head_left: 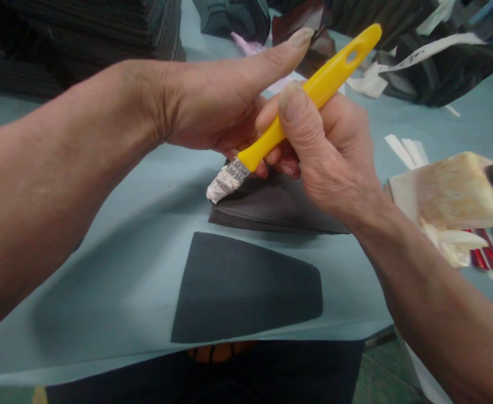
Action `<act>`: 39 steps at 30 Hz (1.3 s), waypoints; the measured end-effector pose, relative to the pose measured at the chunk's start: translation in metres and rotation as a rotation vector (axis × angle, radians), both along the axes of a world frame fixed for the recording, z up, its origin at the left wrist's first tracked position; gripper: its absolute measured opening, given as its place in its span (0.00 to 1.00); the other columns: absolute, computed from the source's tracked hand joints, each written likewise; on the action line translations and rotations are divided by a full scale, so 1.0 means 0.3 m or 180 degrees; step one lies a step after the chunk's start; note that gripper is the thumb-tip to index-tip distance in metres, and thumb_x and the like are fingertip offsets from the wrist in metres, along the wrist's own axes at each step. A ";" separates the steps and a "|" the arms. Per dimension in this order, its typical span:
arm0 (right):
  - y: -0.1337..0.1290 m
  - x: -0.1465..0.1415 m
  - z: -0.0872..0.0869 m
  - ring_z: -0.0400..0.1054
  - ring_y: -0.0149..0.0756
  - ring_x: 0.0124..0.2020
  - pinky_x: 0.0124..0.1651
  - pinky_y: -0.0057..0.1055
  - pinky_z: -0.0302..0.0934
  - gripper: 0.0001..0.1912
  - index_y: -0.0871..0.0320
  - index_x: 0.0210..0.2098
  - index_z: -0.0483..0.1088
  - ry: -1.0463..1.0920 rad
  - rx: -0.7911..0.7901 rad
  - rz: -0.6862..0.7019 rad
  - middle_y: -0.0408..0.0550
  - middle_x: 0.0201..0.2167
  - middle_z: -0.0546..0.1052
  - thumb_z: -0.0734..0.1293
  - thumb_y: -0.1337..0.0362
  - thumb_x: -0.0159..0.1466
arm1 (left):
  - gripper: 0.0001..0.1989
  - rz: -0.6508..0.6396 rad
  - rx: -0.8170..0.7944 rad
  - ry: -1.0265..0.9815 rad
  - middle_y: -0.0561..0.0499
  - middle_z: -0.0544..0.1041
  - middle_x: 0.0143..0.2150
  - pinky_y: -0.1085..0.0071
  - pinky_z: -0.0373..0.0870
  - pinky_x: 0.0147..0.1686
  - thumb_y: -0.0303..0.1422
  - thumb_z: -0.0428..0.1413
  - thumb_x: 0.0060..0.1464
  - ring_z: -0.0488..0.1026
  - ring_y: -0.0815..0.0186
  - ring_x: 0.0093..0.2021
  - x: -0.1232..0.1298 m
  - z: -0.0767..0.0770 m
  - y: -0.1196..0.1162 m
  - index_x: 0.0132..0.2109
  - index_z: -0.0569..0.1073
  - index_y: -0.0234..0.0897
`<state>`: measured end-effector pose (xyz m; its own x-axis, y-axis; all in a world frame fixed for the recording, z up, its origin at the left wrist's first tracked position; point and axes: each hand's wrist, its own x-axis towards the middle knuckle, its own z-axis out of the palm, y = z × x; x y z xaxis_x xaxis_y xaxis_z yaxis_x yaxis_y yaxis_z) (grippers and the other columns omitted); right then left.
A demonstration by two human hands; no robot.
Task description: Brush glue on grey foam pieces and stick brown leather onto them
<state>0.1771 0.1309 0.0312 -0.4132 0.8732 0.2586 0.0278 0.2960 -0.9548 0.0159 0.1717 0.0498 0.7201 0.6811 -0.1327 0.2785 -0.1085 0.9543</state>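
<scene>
My right hand (326, 140) is closed round the yellow handle of a paintbrush (267, 137), thumb on top. The brush slants down to the left. Its metal ferrule and tip are wrapped or caked in something whitish, and the tip is at the left corner of a stack of dark, thin pieces (272, 205). My left hand (229, 95) reaches across above the stack, thumb stretched out; its other fingers are partly hidden behind the brush and right hand. Nearer the table's front edge, a single dark, tapered flat piece (250, 289) lies flat.
Tall stacks of dark sheets (103, 39) stand at the back left. More dark bundles (432, 73) with paper strips lie at the back right. A stained whitish container (448, 188) with a black part sits right of my forearm. The blue-green table's front edge (115, 359) is close.
</scene>
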 end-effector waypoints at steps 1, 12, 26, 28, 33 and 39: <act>0.000 0.000 0.000 0.64 0.32 0.23 0.29 0.32 0.65 0.18 0.51 0.32 0.74 -0.0054 0.0002 -0.0046 0.40 0.22 0.71 0.75 0.47 0.71 | 0.50 0.0036 0.0011 0.0026 0.44 0.84 0.39 0.48 0.74 0.40 0.45 0.13 0.70 0.80 0.46 0.56 0.003 0.000 -0.002 0.61 0.74 0.22; 0.004 0.000 -0.012 0.65 0.28 0.23 0.29 0.28 0.65 0.19 0.54 0.32 0.74 0.0132 0.0017 0.0060 0.39 0.23 0.73 0.74 0.49 0.72 | 0.53 0.0163 0.0251 0.0422 0.38 0.84 0.40 0.46 0.72 0.39 0.47 0.13 0.68 0.79 0.42 0.58 -0.001 0.006 0.000 0.56 0.77 0.20; 0.065 0.068 -0.006 0.62 0.27 0.21 0.28 0.29 0.65 0.23 0.54 0.31 0.74 -0.0352 0.0451 0.0279 0.40 0.23 0.69 0.71 0.44 0.73 | 0.51 0.0168 -0.0475 0.0282 0.43 0.78 0.32 0.54 0.83 0.57 0.53 0.12 0.68 0.84 0.49 0.53 -0.010 0.000 0.049 0.37 0.75 0.33; 0.060 0.078 -0.001 0.61 0.27 0.21 0.27 0.29 0.64 0.21 0.54 0.30 0.75 -0.0398 0.0430 0.0213 0.40 0.23 0.70 0.72 0.47 0.73 | 0.51 0.0151 -0.0472 0.0302 0.43 0.79 0.34 0.57 0.82 0.56 0.53 0.12 0.69 0.84 0.51 0.52 -0.014 -0.003 0.052 0.38 0.76 0.32; 0.041 0.106 0.007 0.61 0.25 0.23 0.28 0.26 0.59 0.22 0.57 0.30 0.74 -0.0432 0.0439 0.0168 0.40 0.23 0.70 0.70 0.49 0.75 | 0.56 -0.0050 -0.0530 0.0382 0.43 0.83 0.40 0.68 0.80 0.41 0.60 0.15 0.67 0.84 0.54 0.46 -0.012 -0.014 0.057 0.51 0.81 0.32; 0.034 0.151 0.014 0.58 0.23 0.23 0.31 0.23 0.61 0.18 0.59 0.31 0.71 -0.0127 0.0337 0.0413 0.37 0.24 0.68 0.70 0.57 0.76 | 0.61 0.0271 -0.0559 0.0710 0.43 0.82 0.38 0.69 0.78 0.39 0.53 0.06 0.64 0.83 0.56 0.42 0.005 -0.008 0.072 0.57 0.79 0.26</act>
<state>0.2224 0.1411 0.0356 -0.5323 0.7806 0.3276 0.0201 0.3985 -0.9169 0.0174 0.1934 0.0473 0.6011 0.6904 -0.4025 0.4846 0.0857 0.8706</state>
